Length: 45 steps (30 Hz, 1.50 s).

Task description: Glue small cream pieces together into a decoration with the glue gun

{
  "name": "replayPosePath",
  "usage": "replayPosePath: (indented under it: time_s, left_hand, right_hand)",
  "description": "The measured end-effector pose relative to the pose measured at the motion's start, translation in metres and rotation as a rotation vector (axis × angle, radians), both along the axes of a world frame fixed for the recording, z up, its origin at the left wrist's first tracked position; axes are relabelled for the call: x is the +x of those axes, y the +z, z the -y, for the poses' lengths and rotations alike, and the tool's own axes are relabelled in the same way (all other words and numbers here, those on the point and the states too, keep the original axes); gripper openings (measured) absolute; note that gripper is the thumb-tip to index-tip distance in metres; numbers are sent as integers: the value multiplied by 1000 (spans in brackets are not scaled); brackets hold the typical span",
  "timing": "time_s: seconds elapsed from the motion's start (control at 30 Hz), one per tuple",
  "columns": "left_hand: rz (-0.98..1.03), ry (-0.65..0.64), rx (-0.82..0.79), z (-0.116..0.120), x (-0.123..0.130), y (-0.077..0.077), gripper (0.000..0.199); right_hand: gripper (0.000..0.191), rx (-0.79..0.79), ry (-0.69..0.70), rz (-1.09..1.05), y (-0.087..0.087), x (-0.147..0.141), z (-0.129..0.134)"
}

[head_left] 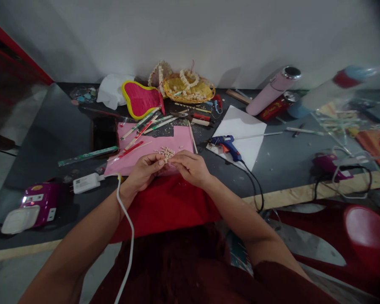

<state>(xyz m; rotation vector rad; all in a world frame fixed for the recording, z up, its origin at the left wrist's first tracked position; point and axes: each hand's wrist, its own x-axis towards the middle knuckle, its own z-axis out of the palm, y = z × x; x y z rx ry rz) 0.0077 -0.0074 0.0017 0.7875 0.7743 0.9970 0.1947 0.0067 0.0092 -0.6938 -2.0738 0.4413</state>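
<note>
Both hands meet over a small heap of pale pieces [167, 151] on the pink sheet [184, 137].
The left hand's [145, 172] fingers are pinched together at the heap's near edge; whether a piece sits between them is too small to tell. The right hand's [192, 168] fingers bend in close to the left's tips, and I cannot tell if they grip anything. Red cloth [174, 204] lies below the wrists, at the near edge of the worktop [281, 158]. Right of the hands, a blue glue gun [229, 148] rests partly on white paper [237, 120]; pliers [203, 120] lie beyond the heap, before a yellow basket [190, 98]. Left of the pink sheet are a phone [104, 133] and, nearer, a white charger [86, 183].
</note>
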Motion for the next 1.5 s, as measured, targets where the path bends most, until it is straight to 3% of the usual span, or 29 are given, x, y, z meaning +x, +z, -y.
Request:
replayPosePath:
  time_s: [0.53, 0.7, 0.83, 1.0, 1.5]
  left_hand:
    - [-2, 0, 7, 0, 0, -2, 19]
    - [29, 1, -52, 1, 0, 0, 20]
    - [55, -72, -50, 1, -1, -1, 25]
    - [38, -95, -33, 1, -1, -4, 24]
    - [53, -72, -48, 1, 2, 0, 17]
  right_hand:
    - [25, -35, 19, -24, 1, 0, 1]
    - [22, -167, 10, -84, 5, -2, 0]
    - [25, -234, 57, -66, 5, -6, 0]
    - [15, -208, 45, -58, 7, -7, 1]
    - [15, -165, -25, 36, 5, -4, 1]
